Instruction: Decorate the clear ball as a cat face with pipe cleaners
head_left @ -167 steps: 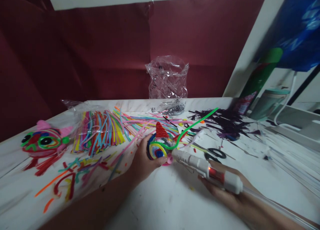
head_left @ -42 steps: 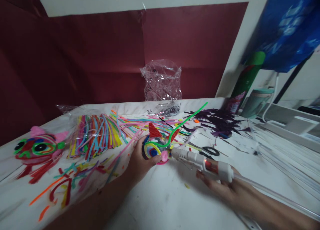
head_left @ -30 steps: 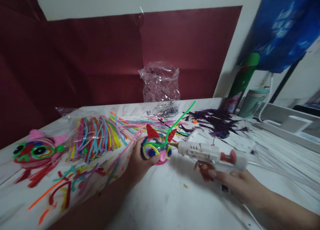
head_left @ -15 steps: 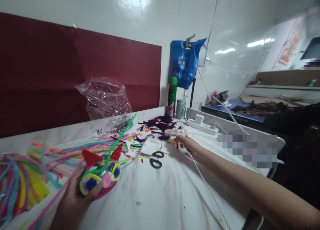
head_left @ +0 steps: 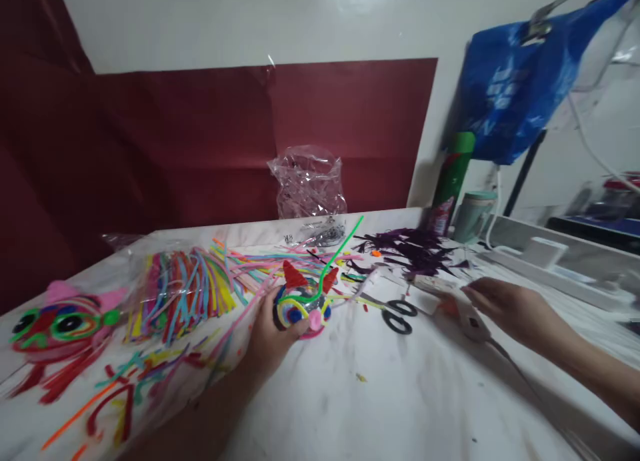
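Note:
My left hand (head_left: 273, 337) grips a small craft animal head (head_left: 303, 311) with red ears, blue-and-yellow ringed eyes and a pink nose. From its front a bent green pipe cleaner (head_left: 343, 254) sticks up to the right. On the right, my right hand (head_left: 505, 307) has its curled fingers at the rear of a white hot glue gun (head_left: 467, 314); blur softens the exact grip. The gun's nozzle points left and its cord runs toward the lower right. Black-handled scissors (head_left: 399, 317) lie between the two hands.
Bundled colourful pipe cleaners (head_left: 185, 294) and cut scraps lie on the left, beside a finished-looking pink craft animal (head_left: 63, 321). Purple shreds (head_left: 415, 247) are at the back. A spray can (head_left: 450, 181), a mug (head_left: 475, 217) and a power strip (head_left: 560, 274) stand back right.
The view has swung left, bringing the pink craft animal into sight. The glue gun and my right hand sit lower and nearer. The craft head stays in my left hand.

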`<state>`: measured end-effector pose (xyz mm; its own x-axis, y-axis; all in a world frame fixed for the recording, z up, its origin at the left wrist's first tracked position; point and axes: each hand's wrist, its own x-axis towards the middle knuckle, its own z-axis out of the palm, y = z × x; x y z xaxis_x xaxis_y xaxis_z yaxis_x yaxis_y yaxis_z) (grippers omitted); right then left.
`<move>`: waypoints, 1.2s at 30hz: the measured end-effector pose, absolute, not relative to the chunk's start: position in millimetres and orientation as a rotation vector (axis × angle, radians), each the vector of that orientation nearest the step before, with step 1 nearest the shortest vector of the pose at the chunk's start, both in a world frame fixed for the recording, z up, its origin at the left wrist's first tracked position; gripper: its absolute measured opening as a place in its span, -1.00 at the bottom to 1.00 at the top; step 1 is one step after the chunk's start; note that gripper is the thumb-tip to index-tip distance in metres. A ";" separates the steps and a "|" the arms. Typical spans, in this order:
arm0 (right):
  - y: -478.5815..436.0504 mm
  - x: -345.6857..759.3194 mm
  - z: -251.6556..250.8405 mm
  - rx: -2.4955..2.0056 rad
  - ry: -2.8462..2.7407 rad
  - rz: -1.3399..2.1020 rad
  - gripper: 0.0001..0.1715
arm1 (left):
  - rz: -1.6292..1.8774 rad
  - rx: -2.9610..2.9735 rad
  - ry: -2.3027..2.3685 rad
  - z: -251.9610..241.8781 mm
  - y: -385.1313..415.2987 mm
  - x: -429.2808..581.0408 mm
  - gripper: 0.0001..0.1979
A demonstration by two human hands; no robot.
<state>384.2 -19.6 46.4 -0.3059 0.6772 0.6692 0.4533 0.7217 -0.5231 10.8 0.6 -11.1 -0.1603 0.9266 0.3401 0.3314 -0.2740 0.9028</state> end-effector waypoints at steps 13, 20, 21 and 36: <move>-4.5 215.4 49.2 -0.464 -2.398 -0.334 -0.83 | 1.451 1.665 1.403 -4.8 -10.2 13.8 -0.25; 0.0 213.1 40.6 -0.464 -2.374 -0.275 -0.80 | 1.392 1.664 1.435 -3.1 -9.3 14.5 -0.21; -0.7 213.4 40.5 -0.460 -2.371 -0.275 -0.78 | 1.391 1.664 1.432 -4.0 -8.8 14.4 -0.20; 4.3 215.4 45.4 -0.384 -2.510 -0.359 -0.63 | 1.370 1.646 1.402 -2.4 -10.3 16.0 -0.20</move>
<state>215.4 4.3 45.4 -0.7967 0.1933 0.5726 0.3461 0.9227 0.1700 16.0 -10.3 -2.4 -0.0764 0.9405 0.3312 0.3523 -0.2853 0.8914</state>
